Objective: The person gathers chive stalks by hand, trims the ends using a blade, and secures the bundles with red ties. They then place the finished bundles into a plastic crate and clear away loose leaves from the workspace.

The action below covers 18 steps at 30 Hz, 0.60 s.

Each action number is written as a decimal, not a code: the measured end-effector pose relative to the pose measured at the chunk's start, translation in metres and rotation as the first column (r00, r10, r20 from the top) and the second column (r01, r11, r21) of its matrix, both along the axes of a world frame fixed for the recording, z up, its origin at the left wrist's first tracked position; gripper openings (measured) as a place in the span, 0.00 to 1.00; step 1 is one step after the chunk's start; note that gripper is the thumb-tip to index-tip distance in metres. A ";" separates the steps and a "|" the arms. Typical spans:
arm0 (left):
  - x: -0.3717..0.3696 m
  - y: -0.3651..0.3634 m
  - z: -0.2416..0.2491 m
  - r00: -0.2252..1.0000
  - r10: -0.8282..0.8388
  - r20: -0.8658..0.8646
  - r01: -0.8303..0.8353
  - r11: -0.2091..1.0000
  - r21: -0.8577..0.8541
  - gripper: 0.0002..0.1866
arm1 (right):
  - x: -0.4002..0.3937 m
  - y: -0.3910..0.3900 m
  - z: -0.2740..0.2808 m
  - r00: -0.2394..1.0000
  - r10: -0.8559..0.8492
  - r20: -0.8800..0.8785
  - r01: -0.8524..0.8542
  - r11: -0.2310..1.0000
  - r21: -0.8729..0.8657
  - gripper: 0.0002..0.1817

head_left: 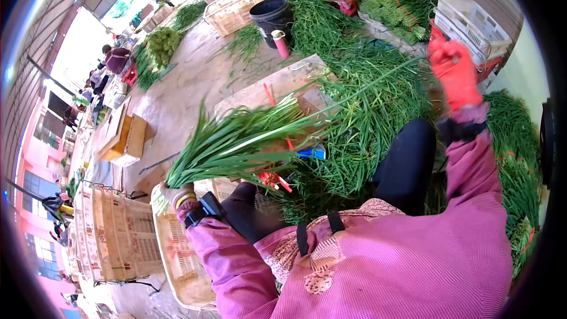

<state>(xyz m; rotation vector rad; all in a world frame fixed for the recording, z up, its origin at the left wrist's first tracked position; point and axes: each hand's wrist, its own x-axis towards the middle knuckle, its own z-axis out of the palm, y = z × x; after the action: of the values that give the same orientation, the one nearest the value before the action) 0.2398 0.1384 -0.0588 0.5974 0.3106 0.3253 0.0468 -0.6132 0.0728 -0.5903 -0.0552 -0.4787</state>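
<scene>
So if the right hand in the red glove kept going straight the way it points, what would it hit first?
The right hand points up and away, so it would probably meet the stacked white crates first. Depth is hard to judge; it pulls a long green stalk.

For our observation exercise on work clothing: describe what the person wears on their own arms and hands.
Both arms are in pink, finely checked long sleeves. The right hand wears a bright red-orange glove, with a dark band at the wrist. The left hand wears a pale, worn-looking glove, and a black device is strapped to that wrist.
</scene>
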 end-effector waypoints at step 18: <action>-0.046 0.017 0.050 0.880 -0.040 0.473 0.012 0.998 0.061 0.24 | 0.147 0.113 0.020 0.425 -0.383 0.820 -0.054 -0.915 -0.399 0.19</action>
<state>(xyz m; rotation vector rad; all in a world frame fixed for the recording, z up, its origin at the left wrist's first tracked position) 0.1938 0.1553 -0.0090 0.5564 -0.1818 0.4439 0.1936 -0.4997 0.0924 -3.1356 0.2703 -1.6745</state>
